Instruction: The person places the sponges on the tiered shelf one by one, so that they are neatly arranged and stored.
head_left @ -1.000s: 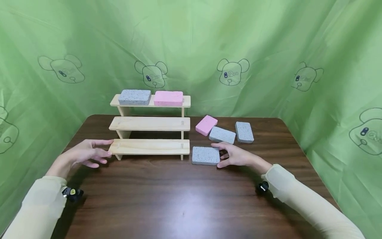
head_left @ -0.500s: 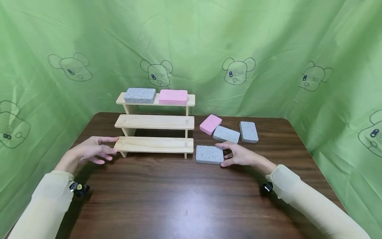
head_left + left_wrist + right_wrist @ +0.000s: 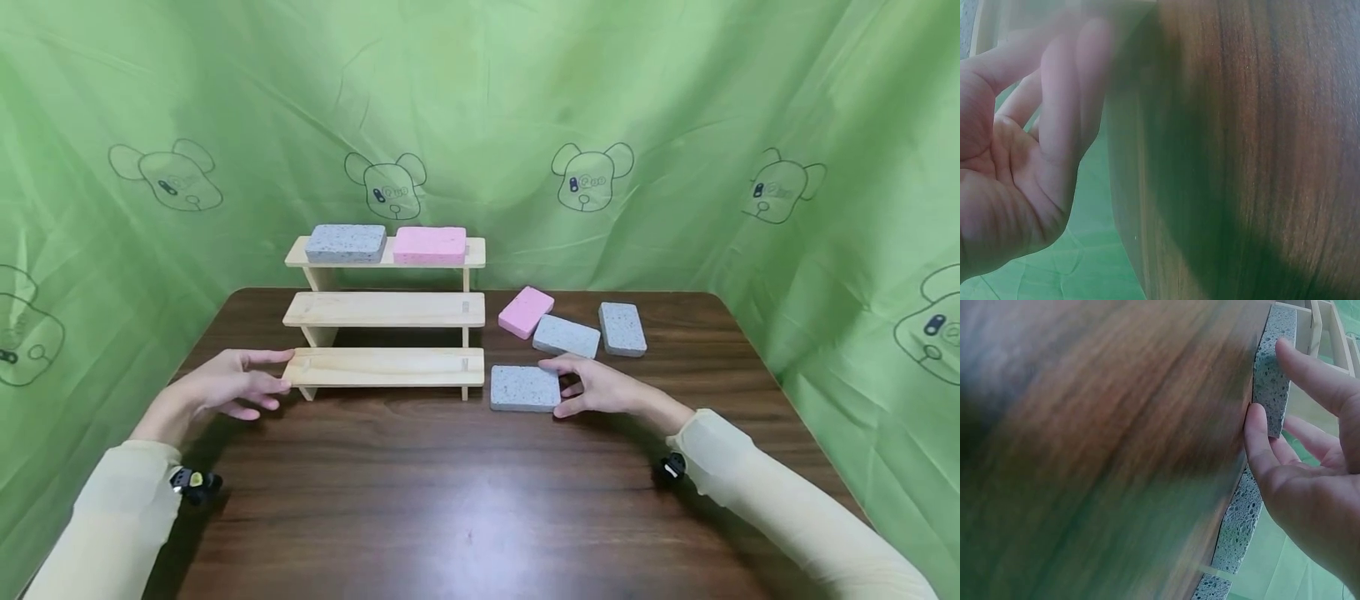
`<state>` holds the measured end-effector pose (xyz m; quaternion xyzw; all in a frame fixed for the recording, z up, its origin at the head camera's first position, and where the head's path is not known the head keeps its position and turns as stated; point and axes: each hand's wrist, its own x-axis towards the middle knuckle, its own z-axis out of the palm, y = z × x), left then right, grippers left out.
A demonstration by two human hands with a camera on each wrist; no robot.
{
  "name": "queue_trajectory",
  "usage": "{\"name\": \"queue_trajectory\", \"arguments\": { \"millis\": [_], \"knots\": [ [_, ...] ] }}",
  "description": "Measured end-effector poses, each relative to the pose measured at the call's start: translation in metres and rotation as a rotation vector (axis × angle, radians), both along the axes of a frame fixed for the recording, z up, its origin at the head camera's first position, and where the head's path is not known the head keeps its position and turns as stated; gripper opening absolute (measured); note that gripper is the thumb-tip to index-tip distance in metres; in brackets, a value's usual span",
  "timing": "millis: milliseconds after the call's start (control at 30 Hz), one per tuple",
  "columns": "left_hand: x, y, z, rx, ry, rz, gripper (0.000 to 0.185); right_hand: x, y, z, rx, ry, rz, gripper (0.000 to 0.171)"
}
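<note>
A grey speckled sponge (image 3: 525, 388) lies flat on the dark wooden table (image 3: 465, 492), just right of the near step of a three-tier wooden rack (image 3: 386, 310); its long axis runs left to right, roughly in line with the rack's front edge, and its short right end faces the right hand (image 3: 600, 387). That hand rests on the table with fingers loosely spread, thumb and fingertips touching the sponge's right end without clearly clasping it. The right wrist view shows what the head view cannot: the thumb tip pressed against the sponge's (image 3: 1270, 375) side wall, a finger over its top edge, and the porous edge of another grey sponge (image 3: 1238, 520) close behind the hand. The left hand (image 3: 225, 386) lies relaxed and unclenched, holding nothing, its fingertips at the left end of the rack's lowest step; the left wrist view only gives a blurred palm (image 3: 1016, 169) with straight fingers beside the table edge. Only the head view shows a grey sponge (image 3: 345, 242) and a pink sponge (image 3: 430, 245) side by side on the top step, and a pink sponge (image 3: 527, 312) and two grey sponges (image 3: 566, 336) (image 3: 622, 328) lying loose at the far right.
</note>
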<state>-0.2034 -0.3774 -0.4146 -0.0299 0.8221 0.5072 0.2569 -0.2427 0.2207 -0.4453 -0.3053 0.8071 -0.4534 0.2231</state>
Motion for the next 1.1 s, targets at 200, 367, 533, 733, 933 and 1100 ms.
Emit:
{"name": "queue_trajectory", "arguments": {
  "millis": [200, 367, 533, 733, 933, 1100],
  "knots": [
    [-0.001, 0.003, 0.000, 0.010, 0.000, -0.001, 0.082, 0.000, 0.001, 0.005, 0.008, 0.001, -0.011, 0.082],
    [-0.002, 0.000, -0.001, 0.009, 0.002, 0.001, 0.082, -0.001, 0.002, 0.004, 0.006, 0.005, -0.013, 0.082],
    [-0.002, -0.001, 0.001, 0.006, -0.001, -0.002, 0.082, 0.000, 0.000, 0.003, 0.006, 0.005, -0.017, 0.081],
    [-0.002, -0.001, 0.003, 0.003, -0.002, -0.008, 0.081, 0.001, -0.002, 0.006, 0.008, 0.002, -0.018, 0.081],
    [-0.003, -0.002, 0.002, 0.002, -0.006, -0.003, 0.081, 0.003, -0.002, 0.014, 0.048, 0.002, -0.023, 0.082],
    [-0.003, -0.001, 0.001, 0.007, -0.012, -0.003, 0.082, 0.003, 0.000, 0.019, 0.074, -0.017, -0.004, 0.083]
  ]
}}
